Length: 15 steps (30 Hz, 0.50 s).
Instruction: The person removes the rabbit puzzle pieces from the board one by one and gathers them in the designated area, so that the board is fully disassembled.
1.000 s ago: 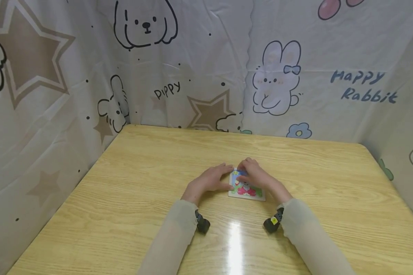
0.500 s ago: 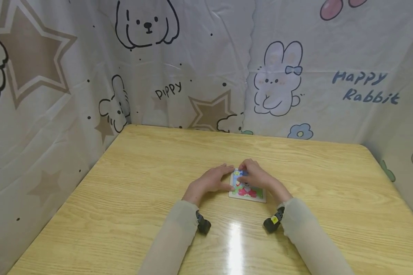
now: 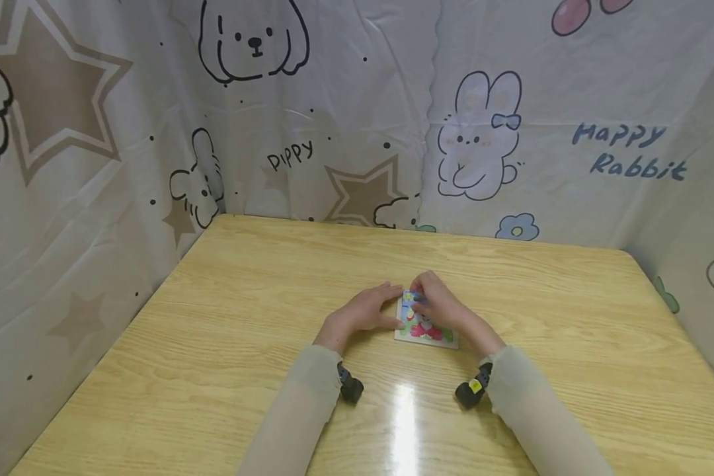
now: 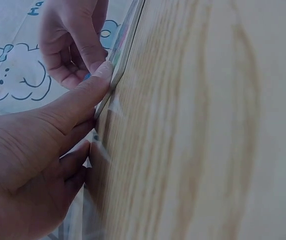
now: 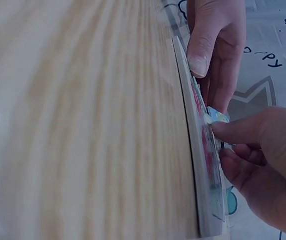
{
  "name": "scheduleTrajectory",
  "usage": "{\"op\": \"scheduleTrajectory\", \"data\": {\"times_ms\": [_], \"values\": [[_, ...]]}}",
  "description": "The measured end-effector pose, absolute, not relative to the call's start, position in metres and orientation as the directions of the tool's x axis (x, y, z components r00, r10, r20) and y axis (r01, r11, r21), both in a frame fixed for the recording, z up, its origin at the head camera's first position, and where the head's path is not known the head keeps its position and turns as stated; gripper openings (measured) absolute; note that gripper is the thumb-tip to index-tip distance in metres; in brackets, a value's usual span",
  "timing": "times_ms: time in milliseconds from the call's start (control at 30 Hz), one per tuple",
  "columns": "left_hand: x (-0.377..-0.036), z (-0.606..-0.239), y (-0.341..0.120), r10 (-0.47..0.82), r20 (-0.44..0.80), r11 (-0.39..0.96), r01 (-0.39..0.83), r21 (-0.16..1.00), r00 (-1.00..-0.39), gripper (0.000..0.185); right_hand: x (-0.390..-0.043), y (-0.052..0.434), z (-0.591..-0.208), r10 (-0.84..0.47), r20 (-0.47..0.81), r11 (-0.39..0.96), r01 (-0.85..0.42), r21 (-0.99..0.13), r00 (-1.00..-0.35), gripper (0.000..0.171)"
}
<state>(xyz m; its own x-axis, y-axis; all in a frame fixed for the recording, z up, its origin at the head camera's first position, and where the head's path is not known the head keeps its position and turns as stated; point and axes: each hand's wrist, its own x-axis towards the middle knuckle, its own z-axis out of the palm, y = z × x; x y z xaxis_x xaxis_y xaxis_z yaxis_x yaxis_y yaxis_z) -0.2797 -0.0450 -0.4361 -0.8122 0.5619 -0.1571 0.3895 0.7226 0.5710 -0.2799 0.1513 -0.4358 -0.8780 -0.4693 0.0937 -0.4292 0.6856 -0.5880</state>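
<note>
A small picture jigsaw puzzle [image 3: 425, 334] with a pale frame lies flat on the table, showing red, green and blue artwork. My left hand [image 3: 361, 311] holds its left side, thumb on the edge near the lower corner and fingers by the upper corner. Over the puzzle's upper part, my right hand [image 3: 443, 305] bends its fingers and thumb down to the picture. A light blue puzzle piece with yellow [image 5: 218, 116] stands tilted up from the surface at the right thumb tip, pinched there. The right hand hides the puzzle's upper right.
The wooden table [image 3: 262, 277] reaches back to a white curtain [image 3: 345, 119] printed with cartoon animals and stars. Curtain also hangs along the left and right sides. A camera [image 3: 351, 389] is strapped to the left wrist, another camera [image 3: 470, 392] to the right.
The right hand's fingers have shifted slightly up and toward the puzzle's upper left. A dark gap now shows below the light blue piece there. The left hand stays in place.
</note>
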Motion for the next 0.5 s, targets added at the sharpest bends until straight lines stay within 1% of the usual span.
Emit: {"op": "scheduleTrajectory", "data": {"times_ms": [200,267,400,500], "values": [[-0.2794,-0.4358,-0.0463,0.554,-0.164,0.723,0.375,0.58,-0.816,0.073,-0.2807,0.1507,-0.4367,-0.464,0.141,0.644,-0.442,-0.624,-0.875,0.018],[-0.2796,-0.4359,-0.0463,0.552,-0.165,0.725,0.373,0.579,-0.817,0.073,-0.2809,0.1505,-0.4363,-0.442,0.133,0.635,-0.414,-0.652,-0.887,0.017],[-0.2803,-0.436,-0.0462,0.555,-0.163,0.725,0.379,0.575,-0.816,0.074,-0.2813,0.1514,-0.4358,-0.388,0.075,0.619,-0.32,-0.717,-0.919,0.019],[-0.281,-0.4362,-0.046,0.557,-0.166,0.727,0.382,0.571,-0.814,0.073,-0.2809,0.1532,-0.4353,-0.368,0.05,0.613,-0.282,-0.738,-0.929,0.02]]}}
